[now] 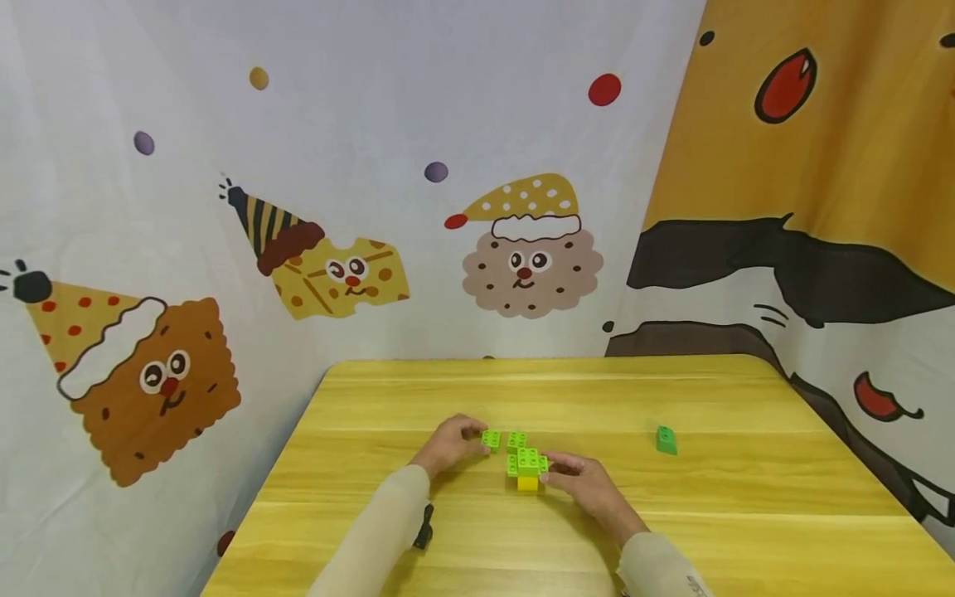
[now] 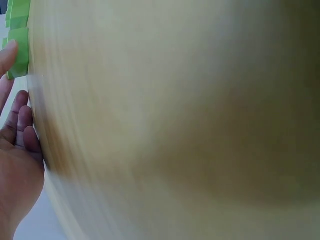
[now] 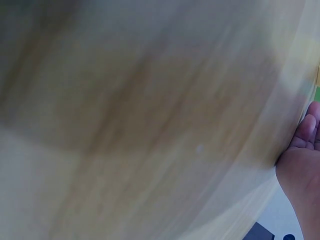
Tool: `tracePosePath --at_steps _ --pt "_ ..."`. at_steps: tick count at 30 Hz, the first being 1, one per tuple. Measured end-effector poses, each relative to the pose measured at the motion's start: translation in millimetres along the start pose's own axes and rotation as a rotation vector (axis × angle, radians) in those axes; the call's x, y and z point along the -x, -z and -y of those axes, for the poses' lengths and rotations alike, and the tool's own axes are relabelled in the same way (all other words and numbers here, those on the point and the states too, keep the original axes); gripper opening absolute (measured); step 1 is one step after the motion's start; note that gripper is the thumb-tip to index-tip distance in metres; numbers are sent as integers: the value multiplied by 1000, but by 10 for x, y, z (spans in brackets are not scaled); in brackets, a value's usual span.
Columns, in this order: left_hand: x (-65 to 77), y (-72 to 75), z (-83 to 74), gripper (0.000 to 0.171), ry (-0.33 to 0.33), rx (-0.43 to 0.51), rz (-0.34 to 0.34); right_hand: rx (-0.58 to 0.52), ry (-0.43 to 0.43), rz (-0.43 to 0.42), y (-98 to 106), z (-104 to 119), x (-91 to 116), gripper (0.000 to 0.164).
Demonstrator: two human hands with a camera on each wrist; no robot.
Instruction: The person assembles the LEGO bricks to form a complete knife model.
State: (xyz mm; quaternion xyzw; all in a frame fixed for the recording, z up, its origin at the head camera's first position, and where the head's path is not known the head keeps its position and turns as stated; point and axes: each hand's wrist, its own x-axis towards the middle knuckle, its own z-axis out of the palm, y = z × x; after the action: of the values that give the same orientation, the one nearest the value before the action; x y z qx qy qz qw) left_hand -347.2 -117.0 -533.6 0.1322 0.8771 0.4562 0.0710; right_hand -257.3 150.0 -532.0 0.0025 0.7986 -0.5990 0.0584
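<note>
A lime-green toy building brick stands on the table, and my left hand pinches it between thumb and fingers. The left wrist view shows the thumb against the green brick, with the other fingers loosely bent. Just to the right is a small build of lime-green bricks over a yellow brick. My right hand holds this build at its right side with thumb and forefinger. Behind it sits another lime-green brick; whether it joins the build I cannot tell. The right wrist view barely catches the bricks.
A darker green brick lies apart on the right of the wooden table. A small black object shows beside the left sleeve. Behind the table's far edge hangs a printed cloth with cartoon food figures.
</note>
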Motion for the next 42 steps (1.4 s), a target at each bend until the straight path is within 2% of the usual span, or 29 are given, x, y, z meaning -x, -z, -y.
tracePosePath --at_steps 10,17,20,26,30,35,42 --pt "42 16 -3 32 34 37 -4 -18 -1 9 2 -7 19 44" --pt "114 58 -30 33 50 99 26 -13 -15 18 20 -4 38 46" --pt "145 87 -64 31 40 129 38 -7 -14 24 25 4 34 47" --pt "193 123 -119 26 -21 159 38 25 11 28 25 6 16 48" --pt "236 120 -148 25 -22 178 41 12 -15 17 21 -32 35 46" --pt "279 141 -213 30 -26 217 21 -8 -6 18 21 -55 42 46" --pt "300 188 -331 30 -45 187 -11 -12 -2 28 10 -42 14 48"
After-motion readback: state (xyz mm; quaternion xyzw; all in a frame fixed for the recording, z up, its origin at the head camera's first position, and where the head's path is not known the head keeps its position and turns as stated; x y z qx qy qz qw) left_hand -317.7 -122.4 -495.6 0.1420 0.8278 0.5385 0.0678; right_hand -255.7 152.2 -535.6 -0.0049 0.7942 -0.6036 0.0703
